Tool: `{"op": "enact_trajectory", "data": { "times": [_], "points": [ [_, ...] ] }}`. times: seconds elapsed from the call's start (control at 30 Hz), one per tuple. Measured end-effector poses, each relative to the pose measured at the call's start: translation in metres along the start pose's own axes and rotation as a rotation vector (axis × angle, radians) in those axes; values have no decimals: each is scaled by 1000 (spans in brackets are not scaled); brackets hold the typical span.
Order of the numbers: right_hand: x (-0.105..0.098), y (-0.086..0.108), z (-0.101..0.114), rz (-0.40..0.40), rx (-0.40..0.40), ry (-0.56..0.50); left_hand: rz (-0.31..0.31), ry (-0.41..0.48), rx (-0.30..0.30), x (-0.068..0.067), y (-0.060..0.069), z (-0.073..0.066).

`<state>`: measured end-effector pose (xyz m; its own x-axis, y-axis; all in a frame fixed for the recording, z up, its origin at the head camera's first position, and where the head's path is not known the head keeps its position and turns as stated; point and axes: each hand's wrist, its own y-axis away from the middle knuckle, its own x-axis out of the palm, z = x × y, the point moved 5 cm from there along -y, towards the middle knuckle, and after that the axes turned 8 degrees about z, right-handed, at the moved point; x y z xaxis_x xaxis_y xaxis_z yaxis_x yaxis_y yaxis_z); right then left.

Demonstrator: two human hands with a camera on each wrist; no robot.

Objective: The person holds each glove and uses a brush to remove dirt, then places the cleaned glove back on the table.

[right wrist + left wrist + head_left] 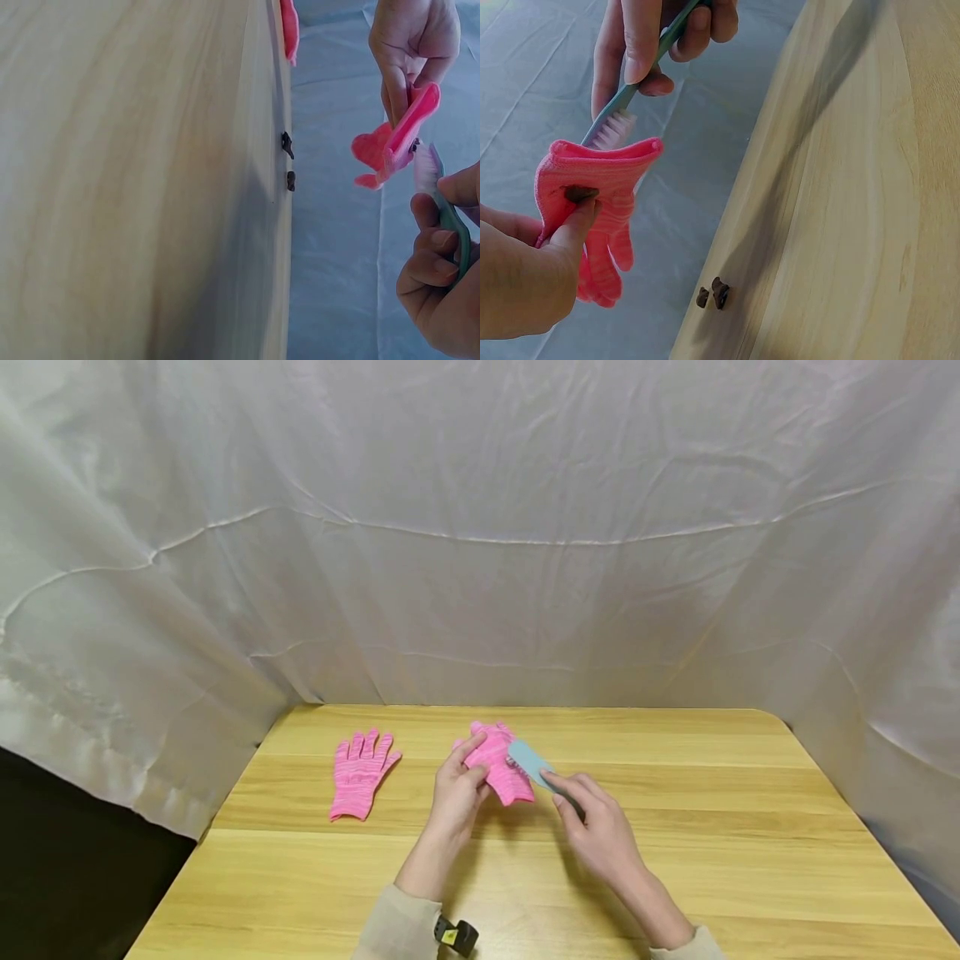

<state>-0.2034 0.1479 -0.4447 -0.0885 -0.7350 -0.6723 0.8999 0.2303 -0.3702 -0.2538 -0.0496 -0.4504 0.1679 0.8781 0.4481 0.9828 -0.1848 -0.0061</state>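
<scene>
Two-handed, pinches a pink glove [495, 757] above the wooden table [735, 852] between thumb and fingers of the left hand [456, 791]; grips a blue-green brush [529, 762] in curled fingers of the right hand [602, 831], bristles facing the glove.

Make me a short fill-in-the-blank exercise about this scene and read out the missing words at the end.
1. The left hand holds a pink knitted ____.
2. The right hand holds a blue-green ____ by its handle.
3. In the head view, a second pink one lies on the table, to the ____ of both hands.
4. The left wrist view shows ____ small dark pieces on the tabletop.

Missing words: glove; brush; left; two.
</scene>
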Motion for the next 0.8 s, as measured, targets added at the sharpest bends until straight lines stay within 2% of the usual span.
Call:
{"op": "enact_trajectory", "data": {
  "times": [0.33,0.63,0.8],
  "points": [
    [-1,0,-1,-14,5,4,3,1,-2,-1,0,1],
    [-3,0,-1,-47,-5,-17,6,-32,-12,-2,-1,3],
    [-3,-1,0,-71,-37,-46,-5,-44,-26,-2,0,3]
  ]
}}
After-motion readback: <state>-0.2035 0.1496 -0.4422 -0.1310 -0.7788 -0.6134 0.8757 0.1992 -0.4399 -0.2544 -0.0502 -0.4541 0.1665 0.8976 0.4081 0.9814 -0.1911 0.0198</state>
